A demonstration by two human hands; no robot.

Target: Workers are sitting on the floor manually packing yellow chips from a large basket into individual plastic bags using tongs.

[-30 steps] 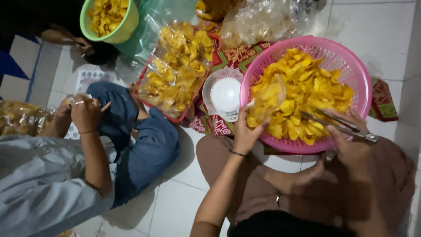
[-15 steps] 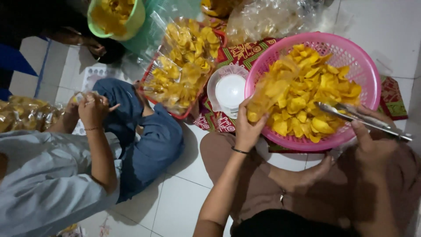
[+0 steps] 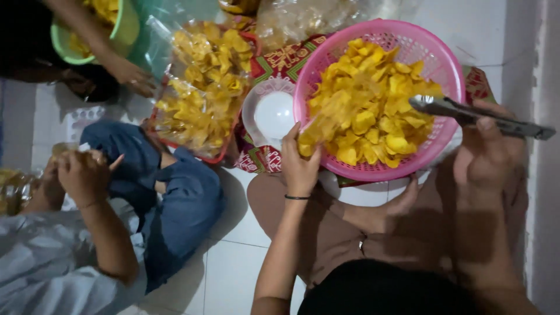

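A pink plastic basket [image 3: 449, 64] heaped with yellow chips [image 3: 373, 105] rests in front of my lap. My left hand [image 3: 298, 169] is at its near rim, gripping a clear plastic bag [image 3: 319, 123] partly filled with chips. My right hand [image 3: 489, 153] holds metal tongs [image 3: 466, 113] at the basket's right side, their tips lying over the chips with nothing visibly clamped in them.
A white bowl [image 3: 274, 114] sits left of the basket on a red patterned mat [image 3: 280, 58]. Further left is a red tray of bagged chips [image 3: 201, 87]. A seated person in blue jeans [image 3: 175, 198] works at left. Another person's hand [image 3: 133, 76] reaches below a green bowl [image 3: 125, 32].
My right hand has lifted the tongs from the basket's near side to its right rim. Another person's hand has come in at the top left. My left hand stays at the rim.
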